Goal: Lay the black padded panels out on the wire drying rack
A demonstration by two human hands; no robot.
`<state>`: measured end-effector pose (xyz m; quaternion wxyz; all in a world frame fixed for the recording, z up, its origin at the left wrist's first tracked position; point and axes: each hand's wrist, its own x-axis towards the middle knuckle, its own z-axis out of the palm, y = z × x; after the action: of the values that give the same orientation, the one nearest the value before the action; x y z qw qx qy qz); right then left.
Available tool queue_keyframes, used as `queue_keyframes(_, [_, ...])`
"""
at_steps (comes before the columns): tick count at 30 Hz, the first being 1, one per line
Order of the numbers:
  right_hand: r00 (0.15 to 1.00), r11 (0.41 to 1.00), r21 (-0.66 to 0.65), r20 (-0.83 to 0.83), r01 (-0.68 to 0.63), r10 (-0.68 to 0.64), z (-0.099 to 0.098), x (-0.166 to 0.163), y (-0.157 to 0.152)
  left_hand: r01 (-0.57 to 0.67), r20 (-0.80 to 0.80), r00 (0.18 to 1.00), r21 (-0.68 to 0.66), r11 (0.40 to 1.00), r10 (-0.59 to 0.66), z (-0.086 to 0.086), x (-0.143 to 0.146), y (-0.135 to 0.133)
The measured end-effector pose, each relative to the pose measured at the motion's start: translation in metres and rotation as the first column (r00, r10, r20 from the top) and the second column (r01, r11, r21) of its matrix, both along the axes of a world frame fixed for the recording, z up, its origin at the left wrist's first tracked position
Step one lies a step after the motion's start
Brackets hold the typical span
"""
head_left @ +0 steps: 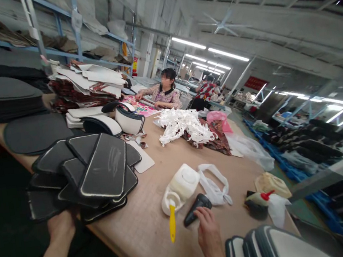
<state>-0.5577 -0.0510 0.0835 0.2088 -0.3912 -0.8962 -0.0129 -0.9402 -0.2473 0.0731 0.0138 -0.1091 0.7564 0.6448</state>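
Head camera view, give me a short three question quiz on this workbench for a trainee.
1. True or false: the right hand rests its fingertips on the small black tool.
2. What does the left hand touch? A) the white jug, B) the stack of dark padded panels, C) the white tangled strips.
3. Fill in: the brush lying against the white jug has a ____ handle.

Key: 1 true. 2 B: the left hand sits under the near edge of the panel stack at the table edge. 3 yellow.
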Motion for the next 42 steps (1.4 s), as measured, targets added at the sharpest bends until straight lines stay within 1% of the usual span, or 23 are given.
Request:
queue_keyframes(3, [0.995, 0.998, -0.015, 0.076, -0.061, 0.062, -0.043, 0.002, 0.029, -0.142, 0.188, 0.974, 0.089, 0.986, 0.123, -0.007, 0.005, -0.009])
queue_keyframes(6, [0.991, 0.993, -0.011, 0.059, -0.119, 0.119, -0.054, -0.008, 0.037, -0.253, 0.217, 0.948, 0.070, 0.965, 0.233, -0.018, 0.043, -0.027])
queue_keyframes(8, [0.990, 0.990, -0.005, 0.029, -0.138, 0.138, -0.053, -0.007, 0.040, -0.116, 0.145, 0.984, 0.079, 0.990, 0.104, -0.030, 0.087, -0.033])
queue_keyframes(9, [0.989, 0.989, -0.002, 0.020, -0.146, 0.146, -0.051, -0.003, 0.041, 0.149, 0.062, 0.986, 0.074, 0.986, -0.154, -0.036, 0.112, -0.030])
queue_keyframes(10, [0.988, 0.988, 0.005, 0.007, -0.153, 0.153, -0.047, 0.002, 0.040, 0.399, -0.040, 0.917, 0.028, 0.917, -0.398, -0.041, 0.137, -0.023])
queue_keyframes(11, [0.988, 0.988, 0.016, -0.021, -0.153, 0.153, -0.042, 0.008, 0.038, 0.567, -0.139, 0.810, -0.058, 0.821, -0.569, -0.044, 0.161, -0.013])
queue_keyframes(12, [0.986, 0.988, 0.030, -0.074, -0.149, 0.151, -0.036, 0.014, 0.034, 0.717, -0.206, 0.654, -0.138, 0.684, -0.728, -0.046, 0.182, 0.001])
queue_keyframes(13, [0.977, 0.989, 0.039, -0.157, -0.140, 0.144, -0.027, 0.019, 0.029, 0.800, -0.247, 0.520, -0.194, 0.568, -0.818, -0.046, 0.199, 0.017])
queue_keyframes(15, [0.918, 0.997, 0.017, -0.389, -0.078, 0.078, -0.007, 0.027, 0.015, 0.857, -0.326, 0.353, -0.263, 0.443, -0.877, -0.042, 0.218, 0.051])
queue_keyframes(18, [0.742, 0.975, -0.217, -0.646, 0.047, -0.179, 0.021, 0.031, 0.002, 0.890, -0.424, 0.182, -0.311, 0.332, -0.887, -0.033, 0.218, 0.094])
queue_keyframes(21, [0.630, 0.839, -0.544, -0.641, 0.030, -0.438, 0.037, 0.027, 0.008, 0.877, -0.582, 0.095, -0.335, 0.345, -0.807, -0.029, 0.207, 0.117])
queue_keyframes(22, [0.613, 0.794, -0.607, -0.628, 0.000, -0.480, 0.040, 0.025, 0.014, 0.870, -0.632, 0.083, -0.331, 0.365, -0.771, -0.029, 0.203, 0.122])
queue_keyframes(24, [0.592, 0.762, -0.648, -0.616, -0.006, -0.519, 0.049, 0.023, 0.028, 0.868, -0.692, 0.074, -0.311, 0.388, -0.718, -0.025, 0.197, 0.128])
queue_keyframes(27, [0.543, 0.783, -0.596, -0.603, 0.180, -0.584, 0.074, 0.025, 0.047, 0.916, -0.662, 0.146, -0.191, 0.354, -0.735, -0.014, 0.189, 0.132])
queue_keyframes(29, [0.392, 0.787, -0.555, -0.683, 0.270, -0.616, 0.095, 0.029, 0.055, 0.942, -0.573, 0.244, -0.049, 0.331, -0.782, -0.004, 0.184, 0.134])
queue_keyframes(31, [0.220, 0.841, -0.511, -0.812, 0.179, -0.540, 0.111, 0.035, 0.061, 0.938, -0.492, 0.321, 0.048, 0.343, -0.810, 0.004, 0.179, 0.137])
queue_keyframes(32, [0.198, 0.866, -0.484, -0.843, 0.122, -0.499, 0.116, 0.037, 0.064, 0.934, -0.469, 0.339, 0.065, 0.350, -0.816, 0.006, 0.177, 0.139])
queue_keyframes(33, [0.237, 0.877, -0.473, -0.845, 0.091, -0.480, 0.118, 0.038, 0.068, 0.933, -0.457, 0.345, 0.068, 0.354, -0.820, 0.008, 0.176, 0.141])
queue_keyframes(34, [0.322, 0.873, -0.480, -0.815, 0.092, -0.482, 0.117, 0.038, 0.072, 0.933, -0.450, 0.345, 0.065, 0.355, -0.824, 0.008, 0.176, 0.143])
queue_keyframes(36, [0.504, 0.837, -0.513, -0.680, 0.190, -0.532, 0.114, 0.036, 0.083, 0.935, -0.430, 0.341, 0.063, 0.348, -0.836, 0.009, 0.176, 0.147])
queue_keyframes(37, [0.546, 0.822, -0.517, -0.629, 0.238, -0.553, 0.112, 0.034, 0.089, 0.937, -0.418, 0.338, 0.063, 0.344, -0.843, 0.008, 0.177, 0.149])
queue_keyframes(39, [0.563, 0.815, -0.534, -0.611, 0.227, -0.557, 0.113, 0.032, 0.103, 0.939, -0.396, 0.334, 0.063, 0.338, -0.856, 0.008, 0.178, 0.151])
queue_keyframes(42, [0.540, 0.816, -0.567, -0.654, 0.114, -0.529, 0.124, 0.029, 0.125, 0.941, -0.361, 0.332, 0.064, 0.332, -0.872, 0.007, 0.179, 0.154])
